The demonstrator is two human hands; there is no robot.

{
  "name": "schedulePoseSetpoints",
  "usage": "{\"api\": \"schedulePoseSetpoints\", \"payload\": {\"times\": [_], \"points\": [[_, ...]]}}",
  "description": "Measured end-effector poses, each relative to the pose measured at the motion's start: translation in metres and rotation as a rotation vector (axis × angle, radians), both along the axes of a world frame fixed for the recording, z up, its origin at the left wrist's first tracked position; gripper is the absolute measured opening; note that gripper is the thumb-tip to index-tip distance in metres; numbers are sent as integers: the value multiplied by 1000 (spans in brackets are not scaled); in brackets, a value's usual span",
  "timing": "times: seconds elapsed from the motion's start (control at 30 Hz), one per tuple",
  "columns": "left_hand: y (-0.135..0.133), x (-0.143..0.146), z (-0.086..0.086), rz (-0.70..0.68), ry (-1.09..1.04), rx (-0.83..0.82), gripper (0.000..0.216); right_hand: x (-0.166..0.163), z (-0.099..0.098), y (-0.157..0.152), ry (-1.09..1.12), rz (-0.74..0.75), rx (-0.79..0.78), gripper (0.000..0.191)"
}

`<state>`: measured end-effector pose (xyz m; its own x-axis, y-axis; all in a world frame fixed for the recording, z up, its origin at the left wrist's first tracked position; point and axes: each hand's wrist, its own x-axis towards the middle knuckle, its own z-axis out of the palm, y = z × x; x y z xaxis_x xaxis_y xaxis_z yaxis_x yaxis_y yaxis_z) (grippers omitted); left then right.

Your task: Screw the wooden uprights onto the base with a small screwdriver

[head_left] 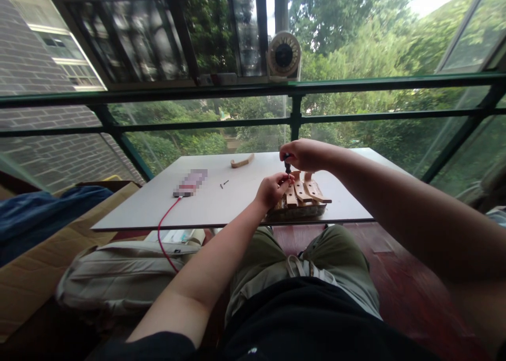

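My right hand (298,154) is closed round the black handle of a screwdriver (288,167), which points straight down. Just below it my left hand (274,188) is pinched at the screwdriver's lower end, beside the wooden pieces; what its fingertips hold is too small to make out. Several curved wooden hooks (302,192) with dark holes lie side by side on a brownish block-like base (304,212) near the table's front edge. Farther back on the table is a single loose wooden hook (242,162). Two small screws (224,184) lie left of my hands.
The white table (134,208) stands against a green window railing (237,123). A blurred-out device (191,183) on its left side has a red cable (160,234) hanging over the edge. A beige bag (118,276) and a cardboard box (35,250) are at the left. A small fan (284,55) sits beyond the railing.
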<state>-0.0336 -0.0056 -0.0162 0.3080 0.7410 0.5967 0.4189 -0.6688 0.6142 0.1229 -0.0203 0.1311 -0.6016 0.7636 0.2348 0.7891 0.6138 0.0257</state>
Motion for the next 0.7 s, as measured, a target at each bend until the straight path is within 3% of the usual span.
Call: {"api": "schedulePoseSetpoints", "payload": {"times": [0.13, 0.4, 0.7], "points": [[0, 0, -1, -28, -12, -7, 20, -2, -3, 8, -17, 8, 24, 21], [-1, 0, -1, -60, -30, -43, 21, -5, 0, 2, -70, -90, 120, 33], [1, 0, -3, -6, -68, -28, 23, -3, 1, -2, -86, -157, 175, 40]]}}
